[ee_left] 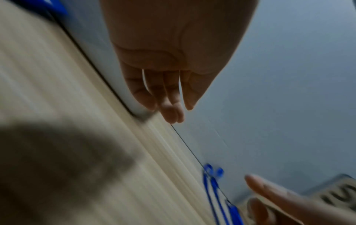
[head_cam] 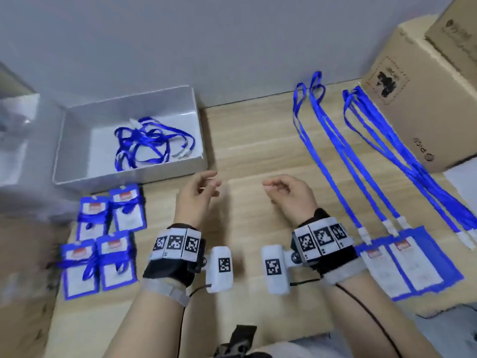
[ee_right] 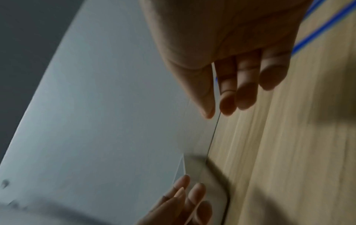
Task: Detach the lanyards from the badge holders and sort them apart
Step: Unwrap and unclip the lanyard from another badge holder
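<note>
L hand [head_cam: 197, 200], R hand [head_cam: 290, 196]: centre, fingers loosely curled, holding nothing. Loose lanyards [head_cam: 152, 143]: tray [head_cam: 77, 151], 10 o'clock.

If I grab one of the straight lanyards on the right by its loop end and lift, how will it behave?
Probably floppy: the straight lanyards are thin flat ribbon, and the loose ones in the white box lie tangled. Likely light. The badge holder clipped to its near end would probably drag or dangle.
</note>
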Available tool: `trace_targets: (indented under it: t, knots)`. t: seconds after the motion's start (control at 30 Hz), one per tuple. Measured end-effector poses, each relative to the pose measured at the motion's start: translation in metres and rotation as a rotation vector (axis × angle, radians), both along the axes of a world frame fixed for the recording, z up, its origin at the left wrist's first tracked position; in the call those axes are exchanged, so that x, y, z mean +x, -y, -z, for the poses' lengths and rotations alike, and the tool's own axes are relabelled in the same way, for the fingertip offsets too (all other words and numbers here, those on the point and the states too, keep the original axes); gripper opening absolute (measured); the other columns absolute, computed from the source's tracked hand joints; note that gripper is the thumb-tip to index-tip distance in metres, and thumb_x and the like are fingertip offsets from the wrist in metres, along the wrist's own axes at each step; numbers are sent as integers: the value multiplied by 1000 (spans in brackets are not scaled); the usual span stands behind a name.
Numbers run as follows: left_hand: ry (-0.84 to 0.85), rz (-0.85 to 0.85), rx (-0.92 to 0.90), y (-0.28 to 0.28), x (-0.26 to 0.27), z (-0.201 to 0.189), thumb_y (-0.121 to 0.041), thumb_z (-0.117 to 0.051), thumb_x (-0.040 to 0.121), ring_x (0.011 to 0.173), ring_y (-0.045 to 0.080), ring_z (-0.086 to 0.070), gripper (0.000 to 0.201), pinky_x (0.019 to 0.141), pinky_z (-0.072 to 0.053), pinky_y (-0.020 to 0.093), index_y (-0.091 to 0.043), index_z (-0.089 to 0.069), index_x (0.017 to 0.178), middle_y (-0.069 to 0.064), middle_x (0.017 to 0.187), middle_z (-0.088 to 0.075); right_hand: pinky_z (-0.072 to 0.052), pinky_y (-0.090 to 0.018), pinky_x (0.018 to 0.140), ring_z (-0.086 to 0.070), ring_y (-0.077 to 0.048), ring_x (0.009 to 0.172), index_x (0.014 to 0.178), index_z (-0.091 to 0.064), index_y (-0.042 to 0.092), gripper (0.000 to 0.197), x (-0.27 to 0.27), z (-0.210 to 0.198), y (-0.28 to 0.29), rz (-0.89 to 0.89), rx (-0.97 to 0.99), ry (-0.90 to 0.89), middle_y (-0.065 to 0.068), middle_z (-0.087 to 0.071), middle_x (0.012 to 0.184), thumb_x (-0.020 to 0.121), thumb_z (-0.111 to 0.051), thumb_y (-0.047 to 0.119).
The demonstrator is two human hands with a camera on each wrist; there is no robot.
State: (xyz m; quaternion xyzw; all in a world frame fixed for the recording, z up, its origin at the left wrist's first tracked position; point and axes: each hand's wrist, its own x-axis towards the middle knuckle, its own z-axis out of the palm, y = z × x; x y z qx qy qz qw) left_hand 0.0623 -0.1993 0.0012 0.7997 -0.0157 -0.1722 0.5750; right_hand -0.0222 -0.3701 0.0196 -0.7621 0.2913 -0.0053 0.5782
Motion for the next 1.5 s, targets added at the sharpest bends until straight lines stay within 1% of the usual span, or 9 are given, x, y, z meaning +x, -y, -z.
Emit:
trace_targets:
  t: [0.3,0.47,0.57,0.67,0.77,0.87,1.1,1.3,1.5]
  knots:
    - [28,-493,456,-180,-16,26,-3,-67,78,107,21,-52,50,91,-42,29,-10,-52,125,9,126,-54,-47,-31,70,-58,-18,70,77,-55,28,17,64,52,-159,-450,312,-271,-1,-60,73,84,-58,13]
    - [-11,-397,621,-210,-23,40,-10,-78,69,116,30,-47,63,102,-38,39,-9,-51,125,15,123,-52,-49,-32,74,-58,-22,79,89,-57,20,8,65,69,-212,-592,359,-378,-8,-62,84,84,-58,15]
    - [4,-347,650,-212,-22,40,-13,-79,67,113,28,-49,57,98,-39,36,-12,-55,119,13,119,-55,-47,-38,90,-58,-21,86,112,-57,16,28,64,74,-230,-679,242,-392,-9,-64,96,84,-54,15]
    - [-18,-385,558,-208,-21,34,-12,-79,68,99,20,-56,47,84,-47,30,-15,-57,110,6,107,-61,-45,-33,87,-54,-20,89,119,-55,10,33,66,70,-236,-761,156,-369,-4,-56,97,86,-48,11]
    - [-14,-426,387,-201,-20,26,-12,-71,78,79,3,-51,32,62,-40,8,-15,-58,107,-3,93,-56,-44,-22,69,-54,-20,80,115,-56,7,30,65,66,-231,-702,237,-359,-7,-57,91,86,-47,7]
    - [-13,-469,114,-193,-19,17,-9,-66,81,79,1,-56,24,60,-44,3,-13,-60,105,-3,89,-60,-40,-8,49,-54,-11,64,106,-56,8,19,61,54,-212,-614,315,-285,1,-55,76,88,-50,4]
    - [-70,-325,-202,-129,-14,-13,-18,-61,87,89,20,-62,13,82,-52,40,-31,-64,87,5,92,-67,-49,-20,50,-57,-4,47,83,-47,19,22,48,-3,-137,-382,472,-32,-3,-58,70,84,-57,-1]
    - [-183,27,-412,-54,-28,-45,-10,-69,73,79,5,-67,33,64,-55,23,-27,-63,101,-12,86,-73,-52,-24,51,-57,-6,52,78,-45,21,31,22,-42,-70,-207,289,183,-3,-56,72,81,-58,-7]
    - [-223,116,-401,-11,-38,-52,-5,-73,59,87,20,-68,67,76,-57,36,-15,-53,122,9,102,-71,-54,-20,54,-59,-10,59,86,-59,27,29,-2,-57,-25,-201,162,227,-2,-56,70,82,-60,-1]
